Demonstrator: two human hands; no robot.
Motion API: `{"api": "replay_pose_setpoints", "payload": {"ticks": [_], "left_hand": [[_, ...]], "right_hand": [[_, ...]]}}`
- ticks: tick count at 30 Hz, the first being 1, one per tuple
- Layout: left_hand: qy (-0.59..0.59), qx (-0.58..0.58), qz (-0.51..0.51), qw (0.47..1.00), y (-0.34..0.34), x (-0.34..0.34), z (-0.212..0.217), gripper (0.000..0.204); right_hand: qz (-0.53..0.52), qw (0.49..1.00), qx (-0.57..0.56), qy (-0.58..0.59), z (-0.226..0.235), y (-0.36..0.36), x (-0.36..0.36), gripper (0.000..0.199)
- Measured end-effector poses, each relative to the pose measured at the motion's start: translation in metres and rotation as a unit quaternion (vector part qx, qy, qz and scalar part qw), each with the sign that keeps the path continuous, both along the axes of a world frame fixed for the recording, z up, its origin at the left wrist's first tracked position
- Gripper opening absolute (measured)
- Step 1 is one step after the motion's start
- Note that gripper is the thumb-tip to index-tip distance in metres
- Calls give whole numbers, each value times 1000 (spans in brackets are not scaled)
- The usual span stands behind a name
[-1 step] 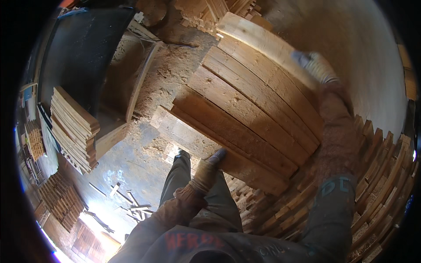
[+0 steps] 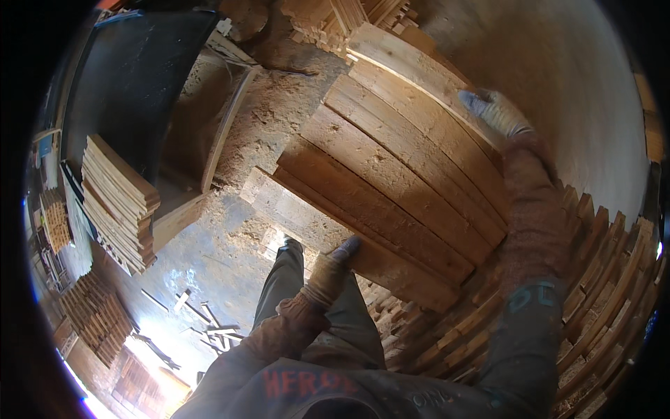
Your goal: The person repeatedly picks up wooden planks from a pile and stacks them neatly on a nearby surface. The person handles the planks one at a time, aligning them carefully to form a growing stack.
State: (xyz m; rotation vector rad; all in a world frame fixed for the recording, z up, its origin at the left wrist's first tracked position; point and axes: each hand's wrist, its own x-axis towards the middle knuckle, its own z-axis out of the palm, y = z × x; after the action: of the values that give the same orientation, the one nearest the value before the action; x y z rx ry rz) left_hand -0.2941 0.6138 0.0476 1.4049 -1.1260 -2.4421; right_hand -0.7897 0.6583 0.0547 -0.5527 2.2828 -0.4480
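A bundle of boards [image 2: 391, 181] is being held up between two gloved hands, above the dusty floor [image 2: 209, 258]. The left hand [image 2: 333, 269] is being pressed against the bundle's near end at about seven o'clock from its middle, fingers laid flat on the lowest board rather than closed round it. The right hand [image 2: 497, 112] is being kept at about two o'clock, fingers curled on the edge of the upper boards; how tightly that grip is closed cannot be told. The long axis of the bundle is running from ten o'clock to four o'clock, so the boards are lying crosswise between the hands, with the left hand nearer the body. About six boards are being counted on the visible face, though more may be hidden beneath. One tidy stack of planks [image 2: 115, 202] is standing at nine o'clock, well apart, and a fan of stacked timber [image 2: 593, 279] is lying at four o'clock, beneath the right forearm.
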Motion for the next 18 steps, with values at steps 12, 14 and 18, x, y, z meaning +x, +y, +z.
{"api": "replay_pose_setpoints", "payload": {"ticks": [12,14,18], "left_hand": [[91,217,55,970,5,-40,-12,46],[126,235,60,962,13,-17,-41,47],[213,-98,-80,969,20,-25,-62,40]], "right_hand": [[5,979,-93,-181,77,-27,-10,100],[-66,967,-52,-241,97,-42,26,101],[37,980,-9,-196,24,6,27,104]]}}
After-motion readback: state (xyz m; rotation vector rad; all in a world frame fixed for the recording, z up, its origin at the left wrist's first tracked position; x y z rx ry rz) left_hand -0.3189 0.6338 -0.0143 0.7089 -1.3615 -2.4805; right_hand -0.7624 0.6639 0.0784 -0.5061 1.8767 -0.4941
